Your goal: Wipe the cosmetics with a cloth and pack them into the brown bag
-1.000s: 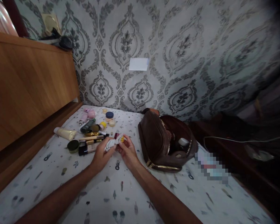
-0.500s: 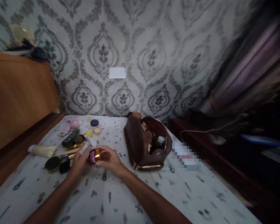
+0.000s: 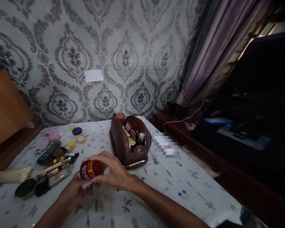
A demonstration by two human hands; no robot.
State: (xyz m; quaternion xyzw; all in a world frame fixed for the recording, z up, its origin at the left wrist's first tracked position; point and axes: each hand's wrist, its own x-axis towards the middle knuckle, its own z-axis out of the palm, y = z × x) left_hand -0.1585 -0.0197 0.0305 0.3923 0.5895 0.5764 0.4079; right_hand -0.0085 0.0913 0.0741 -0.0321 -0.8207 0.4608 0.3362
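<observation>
My right hand [image 3: 115,171] grips a small dark red jar [image 3: 92,168] with a gold band and white lettering, tilted on its side above the sheet. Just under the jar's lettered end is my left hand [image 3: 73,193], its fingers curled; what they hold, if anything, is hidden. Beyond my right hand stands a brown cosmetic bag [image 3: 120,139], unzipped, with a white-capped dark bottle [image 3: 142,137] and other items inside. To the left of my hands lie a liquid foundation bottle [image 3: 59,176] with a black cap, a round dark compact [image 3: 25,189] and several brushes [image 3: 53,166].
Farther left are a cream tube [image 3: 13,174], a dark green tube [image 3: 48,152], pink bottles [image 3: 54,136] and a blue-lidded jar [image 3: 77,132]. A wooden cabinet [image 3: 7,107] borders the left side. A blurred-out item [image 3: 166,145] lies right of the bag.
The view has swung to the right. My hands have lifted the jar away from the cosmetics, nearer the bag. A white wipe seen by my left hand is no longer clearly visible.
</observation>
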